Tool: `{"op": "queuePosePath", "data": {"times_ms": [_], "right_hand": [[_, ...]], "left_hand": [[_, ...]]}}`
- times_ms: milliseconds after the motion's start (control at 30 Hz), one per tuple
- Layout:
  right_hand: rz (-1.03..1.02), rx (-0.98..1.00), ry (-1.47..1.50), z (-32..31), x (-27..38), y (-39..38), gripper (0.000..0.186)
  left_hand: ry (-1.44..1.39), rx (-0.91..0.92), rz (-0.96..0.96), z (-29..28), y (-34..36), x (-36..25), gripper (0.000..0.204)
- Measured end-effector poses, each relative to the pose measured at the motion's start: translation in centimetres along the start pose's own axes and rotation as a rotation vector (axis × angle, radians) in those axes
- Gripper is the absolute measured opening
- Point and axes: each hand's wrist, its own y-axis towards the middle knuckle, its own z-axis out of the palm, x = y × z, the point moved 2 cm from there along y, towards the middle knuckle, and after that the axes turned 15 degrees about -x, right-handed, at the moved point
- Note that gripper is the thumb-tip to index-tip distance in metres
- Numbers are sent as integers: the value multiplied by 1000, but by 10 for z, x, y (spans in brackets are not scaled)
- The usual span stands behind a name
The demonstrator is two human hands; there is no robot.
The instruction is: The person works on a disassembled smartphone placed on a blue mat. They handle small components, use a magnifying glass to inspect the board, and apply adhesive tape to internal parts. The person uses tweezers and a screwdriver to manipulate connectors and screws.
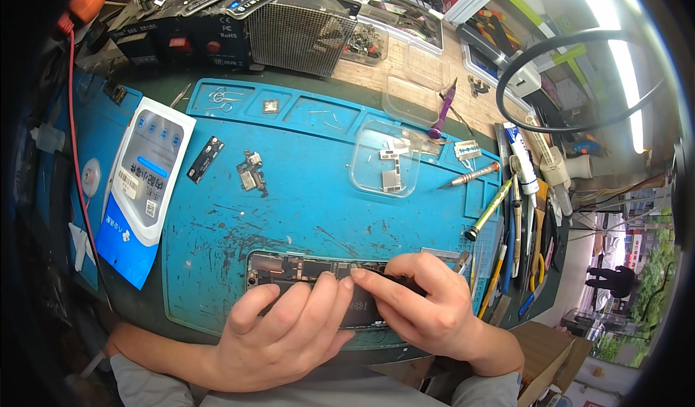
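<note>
Open ph. (313, 267) under L fingertips (327, 280) & R fingertips (360, 277)

I see a blue work mat (311, 190) covering much of the surface, with a white-and-blue pouch (148, 190) along its left side. Just right of the pouch lie a dark narrow strip (206, 159) and a small metal-and-black component (252, 173). A clear tray (367, 164) on my right holds cut-out metal pieces (392, 171); a purple screwdriver (437, 123) points away above it. Near the mat's right edge I have an orange-and-silver screwdriver (474, 176), a green tool (489, 210) and a white tube (523, 162). At the back stands a mesh-fronted black box (300, 38). A red cable (73, 117) hangs at far left.
</note>
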Motion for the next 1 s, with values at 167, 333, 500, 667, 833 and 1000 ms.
{"op": "queuePosePath", "data": {"times_ms": [167,333,500,667,833,1000], "right_hand": [[-7,0,12,1,0,0,49],[-10,-19,5,1,0,-1,48],[-18,-30,-1,3,0,0,47],[-6,-48,-2,4,-1,-2,47],[15,-46,1,4,-1,-3,47],[1,-39,15,4,-2,-1,46]], "left_hand": [[-11,-2,-13,1,-2,0,50],[1,-15,0,1,-1,0,49],[9,-9,-1,1,-2,0,49],[23,-10,2,1,-2,0,50],[27,3,-1,1,-3,0,50],[23,4,-5,0,-2,-1,50]]}}
